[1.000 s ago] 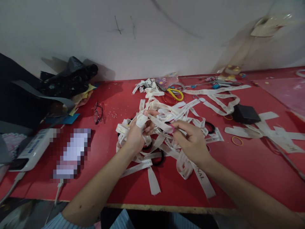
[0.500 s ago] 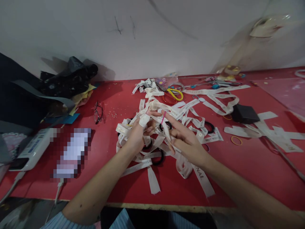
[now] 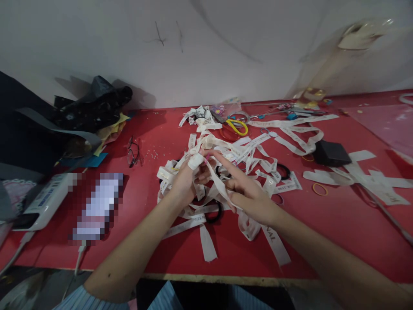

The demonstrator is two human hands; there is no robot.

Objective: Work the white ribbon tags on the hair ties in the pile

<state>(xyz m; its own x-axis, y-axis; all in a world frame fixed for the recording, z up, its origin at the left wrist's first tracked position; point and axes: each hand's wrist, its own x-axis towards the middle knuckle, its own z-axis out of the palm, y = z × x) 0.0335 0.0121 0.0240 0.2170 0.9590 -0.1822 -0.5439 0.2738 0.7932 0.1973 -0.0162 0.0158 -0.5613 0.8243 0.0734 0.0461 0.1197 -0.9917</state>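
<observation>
In the head view, my left hand [image 3: 184,184] pinches the end of a white printed ribbon [image 3: 218,183]; its thumb has a white wrap [image 3: 195,162]. A small pink elastic band [image 3: 208,156] sits by the left thumb tip, against the ribbon. My right hand [image 3: 250,196] grips the same ribbon lower down, between thumb and curled fingers. Its index finger stretches left to the pink band. Both hands are over a tangled heap of white ribbons [image 3: 260,155], with black hair ties [image 3: 214,213] among them. The left fingers are partly hidden.
Yellow-handled scissors [image 3: 237,128] lie behind the heap. Glasses [image 3: 131,153], a charging phone [image 3: 98,206] and a white device [image 3: 48,200] are on the left. Right of the heap are a black box [image 3: 332,153], a yellow elastic band [image 3: 320,189] and more ribbon strips [image 3: 371,178].
The pink band has moved left along the ribbon, from near the right index fingertip to the left thumb tip. My right index finger has moved left with it. Both hands keep the ribbon.
</observation>
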